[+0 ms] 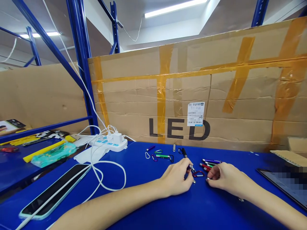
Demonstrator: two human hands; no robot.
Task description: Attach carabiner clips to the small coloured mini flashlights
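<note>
My left hand (177, 179) is closed in a pinch around a small shiny metal piece (191, 167), most of it hidden by the fingers. Just beyond those fingertips lies a black mini flashlight (184, 152) with a carabiner. A red carabiner (198, 174) rests between the two hands. My right hand (226, 179) is also pinched, with a tiny pale bit showing at its fingertips that is too small to name. Close to it is a group of slim metallic tubes, among them a purple one (212, 161) and a red one (205, 166).
Farther back lie a green mini flashlight (163, 156), a purple one (150, 148), and a silver cylinder (174, 147). A phone (55, 191) under white cables and a power strip (112, 142) are at left. A tablet (285, 185) sits right; cardboard (134, 108) walls the back.
</note>
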